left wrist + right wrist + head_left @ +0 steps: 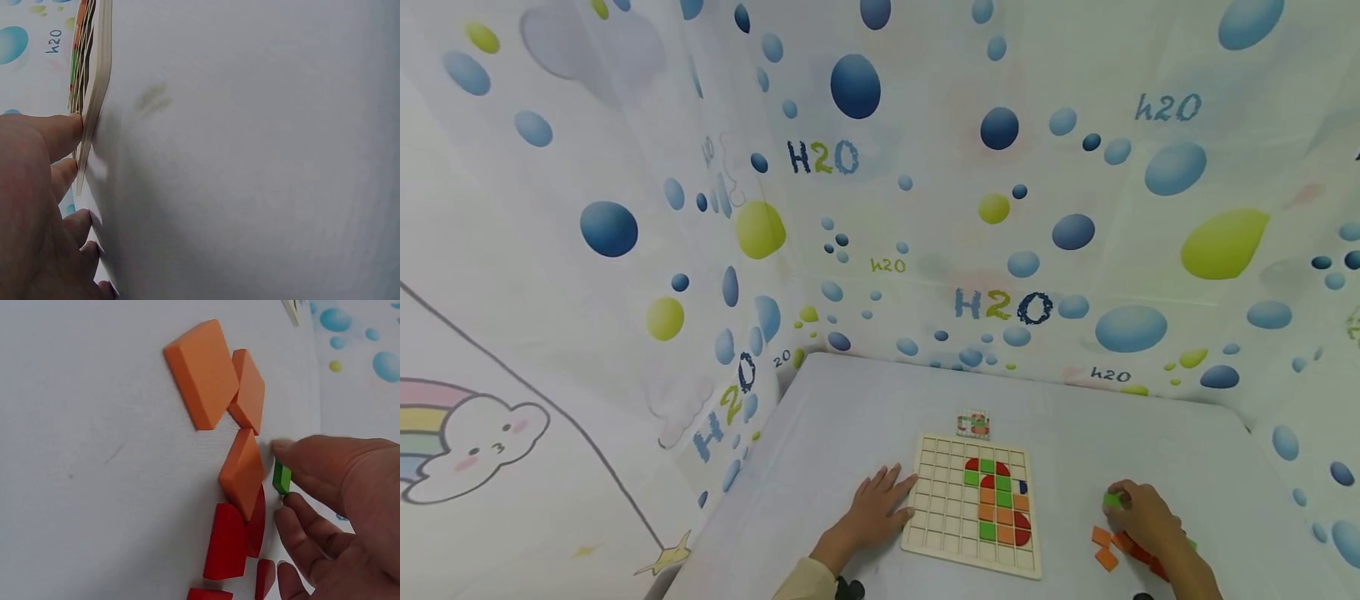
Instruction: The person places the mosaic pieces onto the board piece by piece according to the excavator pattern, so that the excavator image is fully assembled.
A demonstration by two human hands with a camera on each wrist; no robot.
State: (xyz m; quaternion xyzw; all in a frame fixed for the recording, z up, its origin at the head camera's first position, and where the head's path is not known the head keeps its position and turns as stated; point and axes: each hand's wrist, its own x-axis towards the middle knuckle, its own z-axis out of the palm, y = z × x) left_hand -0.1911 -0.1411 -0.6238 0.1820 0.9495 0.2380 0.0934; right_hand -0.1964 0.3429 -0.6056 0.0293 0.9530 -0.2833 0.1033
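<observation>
A pale wooden grid board lies on the white table, with green, orange, red and blue pieces in cells on its right side. My left hand rests with spread fingers at the board's left edge; in the left wrist view, thumb and a finger touch the board's side. Right of the board, my right hand pinches a green tile between thumb and fingertips, close to the tabletop. Beside it lie loose orange square tiles and red curved pieces, partly hidden by the hand in the head view.
A small printed pattern card lies just beyond the board's far edge. The white table meets a patterned backdrop at the back and left. A bit of green shows to the right of my right hand.
</observation>
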